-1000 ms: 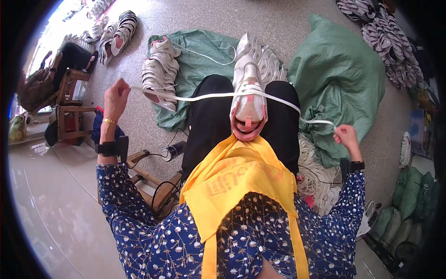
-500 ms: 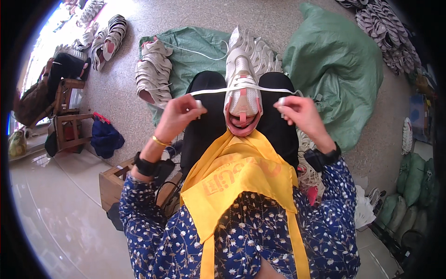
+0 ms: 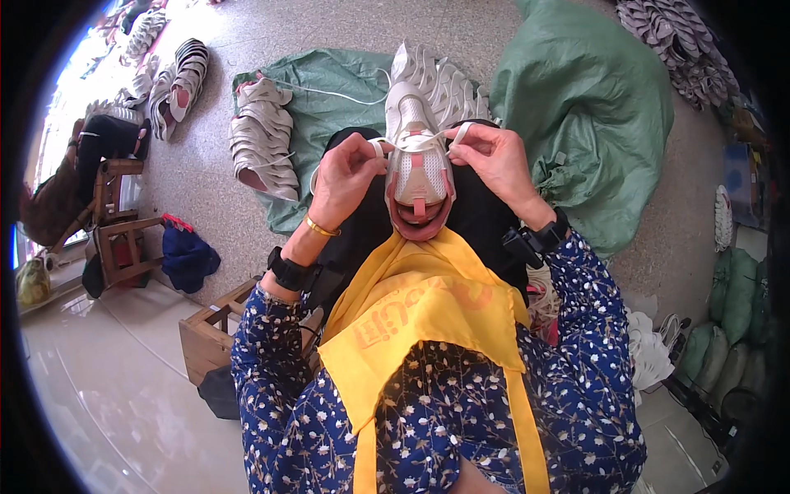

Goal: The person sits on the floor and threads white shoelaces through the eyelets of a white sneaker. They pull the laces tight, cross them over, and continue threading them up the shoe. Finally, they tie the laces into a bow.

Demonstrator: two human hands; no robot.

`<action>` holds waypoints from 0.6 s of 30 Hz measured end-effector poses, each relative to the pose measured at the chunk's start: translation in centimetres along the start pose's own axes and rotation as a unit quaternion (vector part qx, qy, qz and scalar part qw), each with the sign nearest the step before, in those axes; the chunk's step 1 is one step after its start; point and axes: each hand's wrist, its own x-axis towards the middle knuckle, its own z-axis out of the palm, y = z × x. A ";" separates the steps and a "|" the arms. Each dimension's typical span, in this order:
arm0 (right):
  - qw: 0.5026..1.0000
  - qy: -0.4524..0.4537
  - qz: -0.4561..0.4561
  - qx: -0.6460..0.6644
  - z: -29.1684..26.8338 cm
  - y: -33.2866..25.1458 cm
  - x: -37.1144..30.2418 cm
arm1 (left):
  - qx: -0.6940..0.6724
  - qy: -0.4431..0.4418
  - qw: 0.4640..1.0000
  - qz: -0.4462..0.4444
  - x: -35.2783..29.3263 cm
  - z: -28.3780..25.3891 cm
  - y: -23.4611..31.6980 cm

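A white and pink shoe upper lies between my knees, its pink-lined heel opening toward me. A white shoelace runs across its throat. On the left side of the upper, my left hand pinches one end of the lace between thumb and fingers. My right hand is closed on the other end at the right side, with a loop of lace standing up by the fingertips. Both hands are close to the upper. Beyond it, a row of nested white uppers stretches away from me.
Another stack of uppers rests on a green sheet at the left. A bulky green sack lies on the right. A wooden stool stands by my left elbow. Beside a wooden chair, another person's dark-clothed legs show.
Both hands have come inward from wide apart to beside the upper. The lace, stretched taut across my knees before, now bends into loops near the fingers.
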 end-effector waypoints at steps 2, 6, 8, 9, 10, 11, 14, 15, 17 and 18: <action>1.000 -0.002 0.001 0.016 0.0 0.1 -0.2 | -0.020 -0.009 1.000 0.001 0.0 0.0 -0.2; 0.999 0.003 -0.010 0.045 0.4 -0.3 -0.7 | -0.041 -0.027 0.999 -0.008 0.1 -0.2 -0.1; 0.999 0.012 -0.016 0.040 0.7 -0.3 -0.8 | -0.047 -0.029 0.998 -0.009 0.1 -0.3 0.0; 0.999 0.017 -0.020 0.036 0.8 -0.4 -0.9 | -0.049 -0.027 0.998 -0.002 0.2 -0.2 -0.1; 0.998 0.028 -0.029 0.038 1.0 -0.3 -0.8 | -0.051 -0.025 0.998 0.004 0.2 -0.2 -0.2; 0.998 0.039 -0.038 0.040 1.3 0.1 -0.7 | -0.048 -0.026 0.998 0.004 0.2 -0.3 -0.2; 0.996 0.034 -0.060 -0.058 1.3 0.4 -0.4 | -0.052 -0.025 0.998 0.004 0.0 -0.2 0.1; 0.992 0.025 -0.067 -0.107 1.3 0.4 -0.3 | -0.060 -0.025 0.998 0.005 0.0 -0.1 0.2; 0.992 0.012 -0.057 -0.109 0.9 0.0 0.1 | -0.079 -0.021 0.997 0.004 0.0 0.0 0.2; 0.992 0.004 -0.052 -0.111 0.7 -0.2 0.3 | -0.089 -0.016 0.996 0.001 0.1 0.1 0.3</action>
